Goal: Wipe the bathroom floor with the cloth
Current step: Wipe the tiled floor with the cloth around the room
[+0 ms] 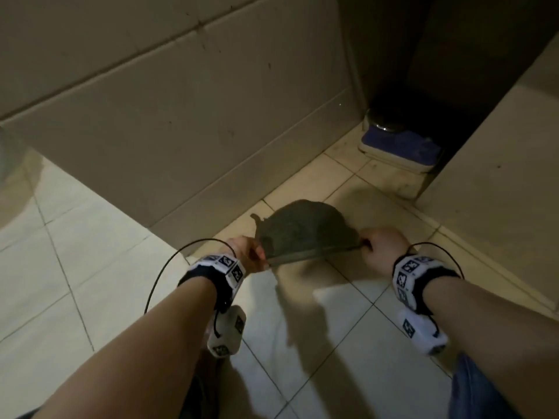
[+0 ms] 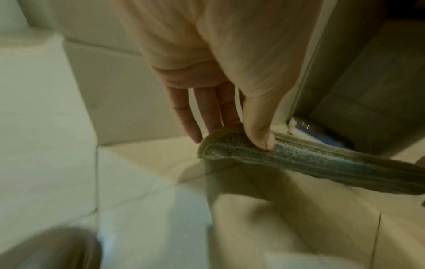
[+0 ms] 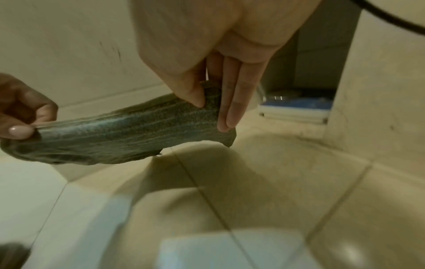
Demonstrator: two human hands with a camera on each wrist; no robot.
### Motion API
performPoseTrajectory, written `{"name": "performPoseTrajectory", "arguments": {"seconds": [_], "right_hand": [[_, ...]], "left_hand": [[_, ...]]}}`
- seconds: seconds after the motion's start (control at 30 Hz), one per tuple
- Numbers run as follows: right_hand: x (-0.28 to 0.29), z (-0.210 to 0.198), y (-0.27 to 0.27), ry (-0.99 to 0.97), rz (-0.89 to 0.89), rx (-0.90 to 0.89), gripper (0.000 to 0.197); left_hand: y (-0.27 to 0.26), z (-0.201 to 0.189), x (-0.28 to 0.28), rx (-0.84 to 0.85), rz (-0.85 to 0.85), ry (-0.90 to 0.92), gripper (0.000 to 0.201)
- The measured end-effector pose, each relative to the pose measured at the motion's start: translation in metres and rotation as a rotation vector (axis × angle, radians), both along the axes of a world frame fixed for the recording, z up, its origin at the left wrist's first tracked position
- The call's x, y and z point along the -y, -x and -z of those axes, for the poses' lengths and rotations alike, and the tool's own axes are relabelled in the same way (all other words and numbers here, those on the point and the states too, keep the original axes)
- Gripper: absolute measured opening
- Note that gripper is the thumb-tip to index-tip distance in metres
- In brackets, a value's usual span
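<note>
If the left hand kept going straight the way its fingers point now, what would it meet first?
Probably the beige tiled wall just above the floor. The left hand, pinching the grey-green terry cloth, points at it with nothing visible between; depth is unclear, though.

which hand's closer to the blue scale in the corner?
Right. The right hand pinches the cloth end nearer the blue scale; the left hand pinches the opposite end, farther away.

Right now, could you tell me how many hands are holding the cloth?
2: the left hand pinches the cloth's left end, the right hand its right end, above the floor.
</note>
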State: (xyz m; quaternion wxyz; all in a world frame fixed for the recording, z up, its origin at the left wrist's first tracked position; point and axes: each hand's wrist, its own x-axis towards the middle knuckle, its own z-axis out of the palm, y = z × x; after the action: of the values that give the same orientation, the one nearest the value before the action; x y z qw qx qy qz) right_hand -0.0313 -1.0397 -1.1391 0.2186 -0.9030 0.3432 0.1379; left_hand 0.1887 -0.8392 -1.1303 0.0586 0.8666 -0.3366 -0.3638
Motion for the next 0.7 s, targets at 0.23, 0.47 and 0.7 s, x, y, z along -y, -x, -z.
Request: {"name": "performPoseTrajectory", "arguments": {"seconds": [0.23,0.47,0.7], "right_hand": [[-0.064,0.084,0.066,-0.152,0.004,-0.255,0.027],[-0.068,0.110,0.078,-0.274,-0.033,-0.429,0.027],[-0.021,0.104,0.034,-0.292,0.075,-0.240,0.019]], "left_hand": [[0.077,0.088,-0.067,-0.137,0.101,-0.219,0.014],[0.096,0.113,-0.076,-0.239,0.177,-0.373,0.026],[0.035,0.109,-0.027,-0.162,-0.059,-0.163,0.014]]}}
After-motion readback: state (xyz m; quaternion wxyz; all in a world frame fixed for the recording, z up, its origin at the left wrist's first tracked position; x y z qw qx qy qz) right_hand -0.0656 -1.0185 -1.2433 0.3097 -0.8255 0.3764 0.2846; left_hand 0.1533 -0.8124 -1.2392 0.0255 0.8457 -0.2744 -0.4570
